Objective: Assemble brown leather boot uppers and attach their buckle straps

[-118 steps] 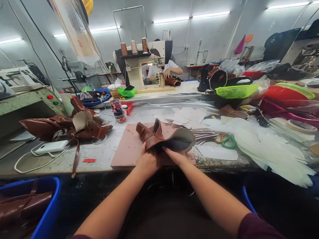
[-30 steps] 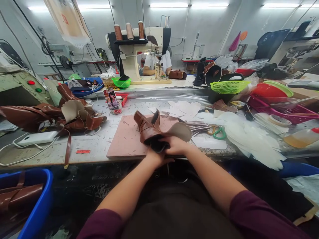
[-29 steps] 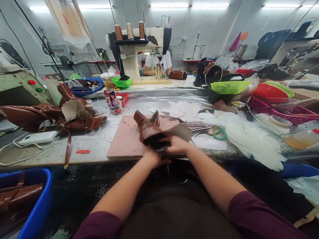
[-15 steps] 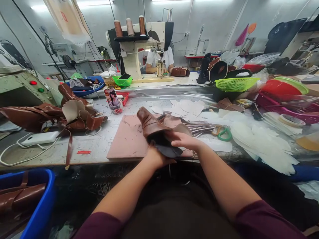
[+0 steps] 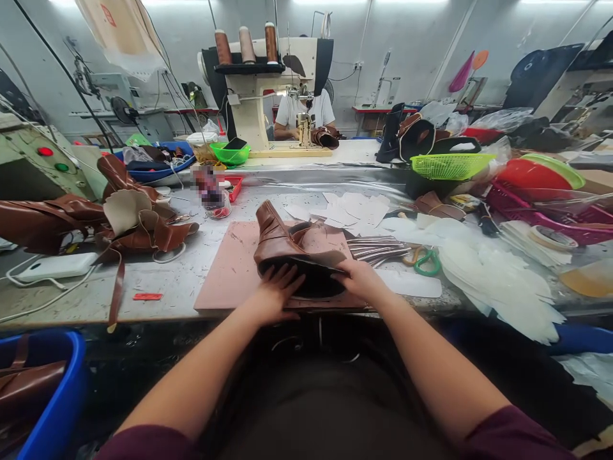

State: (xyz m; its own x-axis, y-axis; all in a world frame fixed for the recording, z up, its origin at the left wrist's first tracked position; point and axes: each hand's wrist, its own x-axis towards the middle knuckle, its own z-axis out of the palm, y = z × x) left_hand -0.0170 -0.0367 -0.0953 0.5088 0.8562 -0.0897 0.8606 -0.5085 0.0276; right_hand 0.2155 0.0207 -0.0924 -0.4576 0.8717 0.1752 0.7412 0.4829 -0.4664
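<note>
A brown leather boot upper (image 5: 292, 246) with a dark lining lies on a pink cutting mat (image 5: 230, 268) at the table's near edge. My left hand (image 5: 274, 295) rests on its dark lining, fingers spread flat against it. My right hand (image 5: 361, 281) grips the upper's right edge, fingers curled round the leather.
A pile of brown leather pieces (image 5: 115, 220) lies to the left, white paper patterns (image 5: 488, 275) and green-handled scissors (image 5: 424, 260) to the right. A blue bin (image 5: 52, 390) stands below left. A person sews at a machine (image 5: 268, 83) across the table. Green basket (image 5: 450, 165) far right.
The boot upper has been turned and opened up on the mat. My left hand came out from under it and now lies flat on the lining; my right hand shifted to its right edge.
</note>
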